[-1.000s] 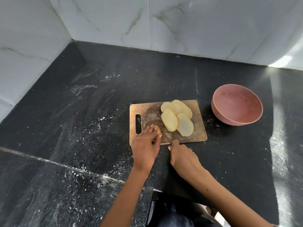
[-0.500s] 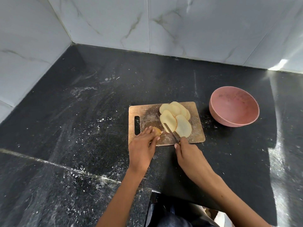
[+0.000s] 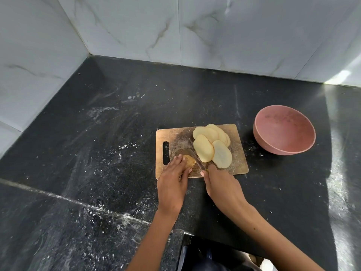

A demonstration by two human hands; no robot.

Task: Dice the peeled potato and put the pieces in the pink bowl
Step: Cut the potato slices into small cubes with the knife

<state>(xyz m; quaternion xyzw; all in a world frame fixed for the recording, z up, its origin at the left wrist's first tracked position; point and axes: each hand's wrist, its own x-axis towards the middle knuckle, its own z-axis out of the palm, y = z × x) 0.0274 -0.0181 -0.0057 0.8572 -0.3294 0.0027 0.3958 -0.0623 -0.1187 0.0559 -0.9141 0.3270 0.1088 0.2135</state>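
Note:
Several pale potato slices (image 3: 212,146) lie fanned out on the right half of a wooden cutting board (image 3: 175,136). A small brownish potato end piece (image 3: 189,160) sits near the board's front left, and my left hand (image 3: 172,180) holds it down with its fingertips. My right hand (image 3: 222,184) grips a knife (image 3: 197,159) whose blade lies between the end piece and the slices. The pink bowl (image 3: 284,130) stands empty to the right of the board.
The black stone counter (image 3: 117,133) is dusted with white specks. White marble-look walls (image 3: 214,30) meet in a corner at the back left. The counter's front edge drops off near my body at the bottom.
My right hand and the knife have shifted forward and right toward the slices. The left hand stays on the end piece. The camera has tilted slightly.

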